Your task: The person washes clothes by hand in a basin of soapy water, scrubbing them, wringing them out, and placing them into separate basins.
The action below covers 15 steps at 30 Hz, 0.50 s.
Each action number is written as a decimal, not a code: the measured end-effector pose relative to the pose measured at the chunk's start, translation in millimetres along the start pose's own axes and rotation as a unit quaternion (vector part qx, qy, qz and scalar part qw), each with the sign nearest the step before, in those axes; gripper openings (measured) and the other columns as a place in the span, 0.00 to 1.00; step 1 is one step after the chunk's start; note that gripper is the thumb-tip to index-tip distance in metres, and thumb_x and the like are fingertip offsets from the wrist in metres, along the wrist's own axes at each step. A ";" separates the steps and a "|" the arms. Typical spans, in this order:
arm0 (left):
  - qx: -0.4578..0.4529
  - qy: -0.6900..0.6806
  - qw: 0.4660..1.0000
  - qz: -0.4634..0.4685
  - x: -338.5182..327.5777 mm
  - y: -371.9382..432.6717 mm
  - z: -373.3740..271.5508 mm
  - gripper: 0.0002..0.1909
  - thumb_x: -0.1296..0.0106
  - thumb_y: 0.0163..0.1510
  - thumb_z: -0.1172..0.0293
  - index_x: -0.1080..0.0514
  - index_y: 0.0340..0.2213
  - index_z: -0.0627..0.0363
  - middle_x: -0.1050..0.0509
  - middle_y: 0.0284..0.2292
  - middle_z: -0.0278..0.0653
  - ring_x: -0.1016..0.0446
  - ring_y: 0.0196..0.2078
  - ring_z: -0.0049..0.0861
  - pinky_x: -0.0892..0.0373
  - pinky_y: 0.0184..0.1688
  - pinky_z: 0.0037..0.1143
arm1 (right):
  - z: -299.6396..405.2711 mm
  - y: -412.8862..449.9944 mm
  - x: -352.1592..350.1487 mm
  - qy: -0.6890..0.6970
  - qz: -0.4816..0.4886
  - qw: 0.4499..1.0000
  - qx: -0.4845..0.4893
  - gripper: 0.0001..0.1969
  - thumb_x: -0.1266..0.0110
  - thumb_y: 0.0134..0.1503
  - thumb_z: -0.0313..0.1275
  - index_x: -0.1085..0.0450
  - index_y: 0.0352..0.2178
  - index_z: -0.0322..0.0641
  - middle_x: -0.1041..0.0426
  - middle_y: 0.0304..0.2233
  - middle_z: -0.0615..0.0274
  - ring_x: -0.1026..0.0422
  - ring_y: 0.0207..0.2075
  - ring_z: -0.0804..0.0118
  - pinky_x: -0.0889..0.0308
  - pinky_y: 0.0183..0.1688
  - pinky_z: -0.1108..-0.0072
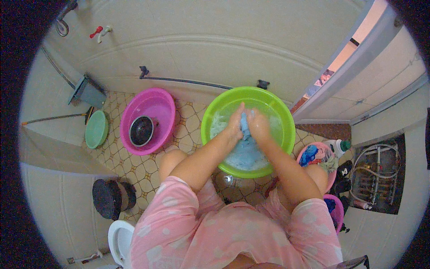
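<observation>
A light blue cloth [246, 127] is bunched between my two hands over a round lime-green plastic basin [290, 134]. My left hand [237, 121] grips it from the left, and my right hand [257, 123] presses against it from the right. Soapy water [218, 125] with white suds fills the lower part of the basin. Below my hands, more light blue fabric [247, 151] lies in the water; whether it is the same piece, I cannot tell. The fingertips are partly blurred.
Left of me, a pink basin [170, 134] holds a dark round pot [141, 131]. Beyond it are a green basin [96, 129] and a grey bin [89, 92]. On the right, a pink tub of clothes [310, 156] stands beside a white bottle [332, 145]. A toilet [117, 235] is at lower left.
</observation>
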<state>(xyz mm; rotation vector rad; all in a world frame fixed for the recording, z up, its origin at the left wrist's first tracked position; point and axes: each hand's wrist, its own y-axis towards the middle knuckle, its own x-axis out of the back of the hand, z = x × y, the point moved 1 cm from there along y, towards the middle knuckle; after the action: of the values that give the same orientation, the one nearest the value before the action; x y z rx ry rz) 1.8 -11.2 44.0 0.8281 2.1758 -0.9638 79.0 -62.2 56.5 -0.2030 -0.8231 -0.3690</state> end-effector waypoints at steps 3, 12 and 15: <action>-0.008 -0.047 0.998 -0.045 -11.4 3.7 6.2 0.21 0.66 0.52 0.50 0.34 0.25 0.55 0.32 0.23 0.36 0.32 0.27 0.26 0.35 0.33 0.26 | -46.7 20.9 -5.3 -0.061 -0.111 0.991 0.050 0.16 0.60 0.51 0.37 0.36 0.30 0.32 0.34 0.25 0.40 0.35 0.31 0.45 0.40 0.32 0.64; -0.204 0.372 0.886 -0.188 69.7 43.6 5.6 0.15 0.57 0.48 0.68 0.36 0.41 0.48 0.31 0.33 0.39 0.34 0.30 0.26 0.36 0.34 0.24 | -51.9 7.7 -8.7 -0.044 -0.028 0.999 0.015 0.25 0.52 0.47 0.38 0.44 0.44 0.35 0.45 0.47 0.43 0.41 0.44 0.44 0.44 0.46 0.67; -0.159 0.442 0.851 -0.235 86.4 56.3 19.2 0.20 0.56 0.47 0.71 0.39 0.45 0.46 0.34 0.37 0.44 0.33 0.34 0.31 0.36 0.36 0.27 | -60.9 7.3 -12.0 -0.113 0.082 0.990 -0.038 0.29 0.50 0.45 0.38 0.46 0.47 0.36 0.54 0.51 0.42 0.46 0.49 0.44 0.47 0.49 0.68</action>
<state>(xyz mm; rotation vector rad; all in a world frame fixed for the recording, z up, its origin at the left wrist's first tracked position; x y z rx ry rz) -4.8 29.1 -52.6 0.6398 3.3362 -0.3909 115.6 -71.9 6.8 -0.3867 -1.0084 -0.2259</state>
